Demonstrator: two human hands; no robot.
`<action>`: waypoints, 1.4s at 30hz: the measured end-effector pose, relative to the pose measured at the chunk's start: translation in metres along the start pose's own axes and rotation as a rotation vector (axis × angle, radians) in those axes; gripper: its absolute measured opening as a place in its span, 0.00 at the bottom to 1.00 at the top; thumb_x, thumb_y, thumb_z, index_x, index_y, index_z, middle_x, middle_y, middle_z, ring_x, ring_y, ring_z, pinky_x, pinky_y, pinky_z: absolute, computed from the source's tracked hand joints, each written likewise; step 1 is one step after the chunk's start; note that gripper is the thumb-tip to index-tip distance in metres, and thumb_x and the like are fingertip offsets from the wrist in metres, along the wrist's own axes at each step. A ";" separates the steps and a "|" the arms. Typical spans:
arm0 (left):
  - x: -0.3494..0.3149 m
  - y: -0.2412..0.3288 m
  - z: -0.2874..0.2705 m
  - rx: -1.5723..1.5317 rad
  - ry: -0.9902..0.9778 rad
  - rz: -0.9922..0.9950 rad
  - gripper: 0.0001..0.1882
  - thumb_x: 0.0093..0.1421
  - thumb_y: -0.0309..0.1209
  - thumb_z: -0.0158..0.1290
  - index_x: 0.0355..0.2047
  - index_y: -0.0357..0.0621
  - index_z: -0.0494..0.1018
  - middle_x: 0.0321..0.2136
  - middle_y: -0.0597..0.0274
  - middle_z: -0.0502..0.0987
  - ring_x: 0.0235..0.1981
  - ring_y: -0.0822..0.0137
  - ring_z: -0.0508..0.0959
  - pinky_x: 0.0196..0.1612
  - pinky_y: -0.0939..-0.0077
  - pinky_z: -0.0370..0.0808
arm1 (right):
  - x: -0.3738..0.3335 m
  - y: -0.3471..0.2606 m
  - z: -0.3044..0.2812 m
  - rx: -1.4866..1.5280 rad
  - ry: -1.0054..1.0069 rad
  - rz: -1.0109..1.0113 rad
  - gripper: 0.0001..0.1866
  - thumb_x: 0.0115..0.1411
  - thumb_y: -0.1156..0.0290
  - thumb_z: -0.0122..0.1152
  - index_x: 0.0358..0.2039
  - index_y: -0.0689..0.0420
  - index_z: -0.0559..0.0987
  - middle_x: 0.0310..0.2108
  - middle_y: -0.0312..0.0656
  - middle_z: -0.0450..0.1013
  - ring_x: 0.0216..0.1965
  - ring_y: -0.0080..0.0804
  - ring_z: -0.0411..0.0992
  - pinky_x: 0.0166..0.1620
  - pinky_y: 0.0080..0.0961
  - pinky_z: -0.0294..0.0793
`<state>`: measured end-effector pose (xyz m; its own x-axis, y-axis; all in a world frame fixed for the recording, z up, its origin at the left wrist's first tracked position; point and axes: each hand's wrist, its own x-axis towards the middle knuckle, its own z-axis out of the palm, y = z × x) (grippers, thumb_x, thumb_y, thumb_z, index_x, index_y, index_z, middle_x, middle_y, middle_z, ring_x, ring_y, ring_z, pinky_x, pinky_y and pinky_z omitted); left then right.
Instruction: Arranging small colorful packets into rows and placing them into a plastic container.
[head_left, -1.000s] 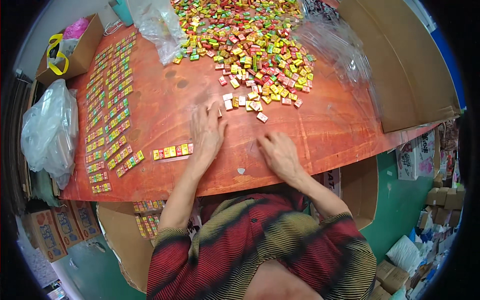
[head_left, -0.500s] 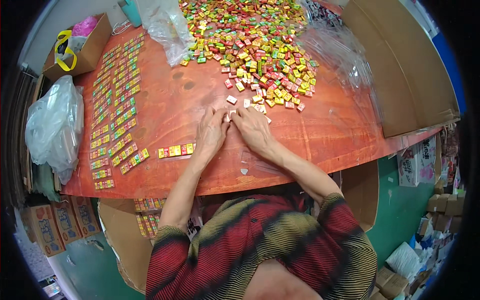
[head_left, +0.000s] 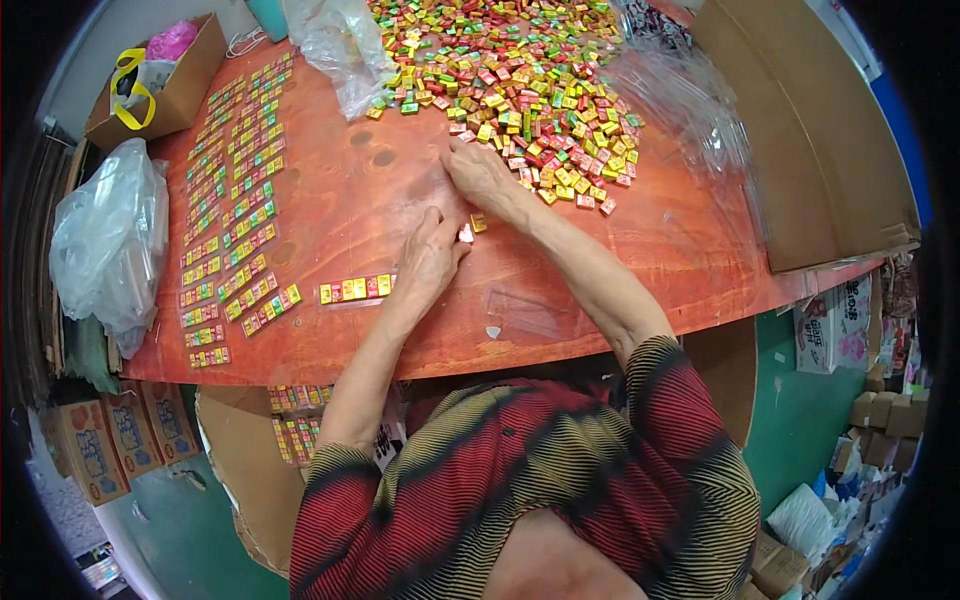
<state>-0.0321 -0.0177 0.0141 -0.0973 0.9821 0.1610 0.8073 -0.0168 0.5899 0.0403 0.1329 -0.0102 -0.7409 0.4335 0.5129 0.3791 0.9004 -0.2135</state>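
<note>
My left hand is closed around a small pale box that pokes out at its fingertips, just over the red tabletop. A small yellow box lies right beside it. My right hand reaches farther out, to the near left edge of a big pile of small red, yellow and green boxes. Its fingers are curled and partly hidden, so what they hold does not show. Close to my left wrist lies a clear strip filled with a row of boxes.
Filled strips stand in long columns on the left. Empty clear plastic trays lie near the front edge, with more plastic at right. A large cardboard box borders the right side; a plastic bag hangs at left.
My right hand has left my left hand and moved away to the pile's edge. My left hand stays near its place, now apart from the right, with a pale box at its fingertips.
</note>
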 end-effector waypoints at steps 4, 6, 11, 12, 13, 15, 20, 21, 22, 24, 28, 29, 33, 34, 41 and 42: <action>-0.003 -0.002 0.002 -0.004 0.008 -0.002 0.17 0.45 0.23 0.57 0.38 0.38 0.71 0.31 0.51 0.68 0.33 0.51 0.72 0.36 0.62 0.69 | -0.001 0.007 -0.017 0.051 -0.304 0.087 0.10 0.45 0.78 0.52 0.31 0.64 0.74 0.30 0.52 0.69 0.32 0.49 0.70 0.36 0.39 0.70; -0.006 -0.006 0.001 0.011 0.030 -0.012 0.17 0.45 0.23 0.57 0.37 0.37 0.71 0.31 0.51 0.68 0.33 0.52 0.72 0.36 0.62 0.69 | -0.009 -0.014 -0.037 0.107 -0.197 0.114 0.10 0.45 0.79 0.53 0.31 0.64 0.73 0.30 0.51 0.69 0.33 0.48 0.70 0.36 0.39 0.70; -0.015 -0.004 -0.002 -0.052 0.080 -0.096 0.17 0.44 0.22 0.58 0.37 0.37 0.71 0.30 0.49 0.66 0.33 0.49 0.71 0.36 0.60 0.69 | -0.054 -0.054 -0.045 0.061 -0.237 0.071 0.19 0.46 0.78 0.53 0.42 0.62 0.71 0.37 0.46 0.71 0.39 0.42 0.69 0.39 0.33 0.66; -0.015 -0.001 -0.005 -0.085 0.073 -0.121 0.17 0.44 0.22 0.57 0.37 0.37 0.71 0.29 0.49 0.66 0.33 0.49 0.71 0.36 0.60 0.68 | -0.062 -0.057 -0.044 0.060 -0.237 0.077 0.19 0.46 0.78 0.53 0.42 0.62 0.71 0.37 0.46 0.71 0.39 0.42 0.69 0.39 0.33 0.66; -0.015 -0.001 -0.006 -0.085 0.068 -0.119 0.17 0.44 0.22 0.57 0.37 0.37 0.71 0.29 0.49 0.66 0.33 0.49 0.71 0.36 0.60 0.68 | -0.071 -0.060 -0.041 0.037 -0.082 0.027 0.16 0.47 0.77 0.50 0.39 0.63 0.71 0.36 0.46 0.70 0.38 0.41 0.69 0.40 0.33 0.65; -0.018 -0.001 -0.011 -0.095 0.060 -0.115 0.17 0.44 0.22 0.57 0.37 0.37 0.71 0.29 0.50 0.66 0.32 0.49 0.71 0.36 0.60 0.68 | -0.077 -0.065 -0.041 0.025 0.072 -0.031 0.14 0.48 0.76 0.48 0.37 0.63 0.71 0.36 0.46 0.70 0.37 0.40 0.69 0.40 0.33 0.63; -0.016 -0.004 -0.017 -0.049 0.004 -0.079 0.19 0.44 0.22 0.57 0.40 0.39 0.70 0.31 0.51 0.67 0.34 0.50 0.71 0.38 0.62 0.69 | -0.075 -0.053 -0.067 0.165 -0.059 0.115 0.16 0.49 0.75 0.53 0.41 0.61 0.71 0.39 0.46 0.69 0.38 0.41 0.68 0.41 0.33 0.65; -0.014 -0.006 -0.017 -0.032 -0.027 -0.069 0.20 0.45 0.22 0.56 0.42 0.42 0.69 0.33 0.51 0.68 0.36 0.51 0.71 0.39 0.63 0.69 | -0.073 -0.052 -0.068 0.173 -0.094 0.125 0.16 0.49 0.75 0.52 0.41 0.61 0.71 0.39 0.45 0.69 0.37 0.41 0.67 0.40 0.33 0.66; -0.013 -0.007 -0.016 -0.034 -0.028 -0.068 0.20 0.45 0.22 0.56 0.42 0.42 0.69 0.33 0.51 0.68 0.36 0.51 0.71 0.39 0.63 0.69 | -0.074 -0.050 -0.065 0.171 -0.094 0.127 0.16 0.49 0.75 0.52 0.41 0.61 0.71 0.39 0.45 0.69 0.37 0.41 0.67 0.40 0.33 0.66; -0.008 -0.007 -0.017 -0.034 -0.072 -0.064 0.21 0.45 0.21 0.56 0.42 0.42 0.69 0.34 0.51 0.68 0.38 0.51 0.71 0.40 0.63 0.69 | -0.076 -0.047 -0.057 0.088 -0.272 0.132 0.15 0.49 0.75 0.50 0.40 0.61 0.71 0.36 0.45 0.68 0.35 0.42 0.67 0.38 0.33 0.67; -0.008 -0.001 -0.012 -0.100 -0.043 0.017 0.20 0.44 0.21 0.57 0.41 0.37 0.69 0.33 0.50 0.66 0.36 0.50 0.71 0.38 0.61 0.69 | -0.083 -0.050 -0.056 0.095 -0.266 0.130 0.16 0.49 0.76 0.48 0.40 0.60 0.71 0.33 0.45 0.67 0.36 0.42 0.67 0.38 0.33 0.67; -0.006 -0.002 -0.010 -0.096 -0.058 0.007 0.21 0.44 0.21 0.57 0.41 0.37 0.69 0.33 0.50 0.66 0.36 0.50 0.71 0.39 0.61 0.69 | -0.082 -0.050 -0.057 0.112 -0.254 0.137 0.15 0.49 0.76 0.49 0.40 0.60 0.71 0.32 0.45 0.66 0.36 0.41 0.67 0.38 0.32 0.67; -0.005 -0.001 -0.010 -0.082 -0.055 0.036 0.22 0.44 0.19 0.55 0.43 0.37 0.67 0.34 0.49 0.67 0.37 0.49 0.71 0.39 0.61 0.69 | -0.082 -0.052 -0.058 0.147 -0.186 0.142 0.13 0.50 0.75 0.51 0.38 0.59 0.71 0.30 0.44 0.65 0.35 0.41 0.67 0.37 0.33 0.68; -0.004 -0.002 -0.008 -0.082 -0.055 0.036 0.22 0.44 0.19 0.55 0.43 0.37 0.67 0.34 0.49 0.67 0.37 0.49 0.71 0.39 0.61 0.69 | -0.082 -0.052 -0.059 0.147 -0.186 0.142 0.13 0.50 0.75 0.51 0.38 0.59 0.71 0.30 0.44 0.65 0.35 0.41 0.67 0.37 0.33 0.68; 0.004 0.003 0.006 -0.140 -0.004 0.125 0.25 0.44 0.17 0.53 0.46 0.38 0.66 0.34 0.48 0.68 0.37 0.49 0.71 0.40 0.61 0.69 | -0.094 -0.053 -0.057 -0.001 -0.151 0.260 0.12 0.47 0.73 0.55 0.35 0.59 0.72 0.30 0.45 0.65 0.33 0.42 0.67 0.33 0.34 0.68; 0.006 0.004 0.009 -0.132 0.019 0.155 0.26 0.44 0.17 0.53 0.47 0.38 0.65 0.34 0.48 0.68 0.38 0.49 0.71 0.40 0.61 0.69 | -0.097 -0.051 -0.059 -0.006 -0.141 0.266 0.12 0.47 0.73 0.56 0.34 0.59 0.72 0.29 0.45 0.65 0.33 0.42 0.67 0.33 0.34 0.68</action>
<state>-0.0241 -0.0104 0.0108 0.0103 0.9620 0.2727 0.7305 -0.1935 0.6549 0.1259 0.0432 0.0003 -0.6847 0.6554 0.3188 0.5733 0.7544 -0.3197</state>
